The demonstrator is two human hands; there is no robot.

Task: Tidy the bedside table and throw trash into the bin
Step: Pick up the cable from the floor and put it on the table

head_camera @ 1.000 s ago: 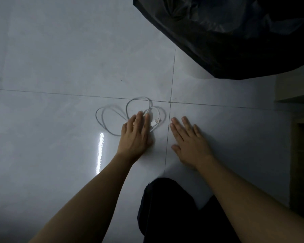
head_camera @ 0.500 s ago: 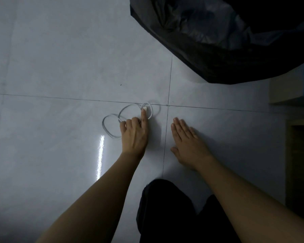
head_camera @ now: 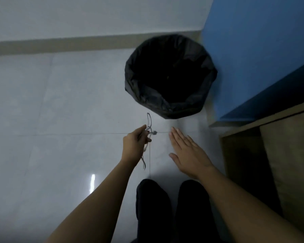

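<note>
White cable [head_camera: 149, 122], thin and bunched, hangs from the left grip [head_camera: 134, 146], whose fingers are curled round the gathered strands. One loop stands up above the fingers, a plug end sticks out to the right, and a short tail hangs down below the hand. Cable is near the front edge of the bin [head_camera: 182, 107], not over its mouth. Right grip [head_camera: 188, 155]: spread flat, fingers straight, palm down, holding nothing, just right of the cable and apart from it. Bin is round, lined with a black bag, its inside too dark to read. Pale tiled floor [head_camera: 60, 102] lies under everything. Blue panel [head_camera: 253, 58] stands just right of the bin, with wooden furniture [head_camera: 288, 155] nearer, at the right edge. Dark trouser legs [head_camera: 153, 207] show at the bottom.
</note>
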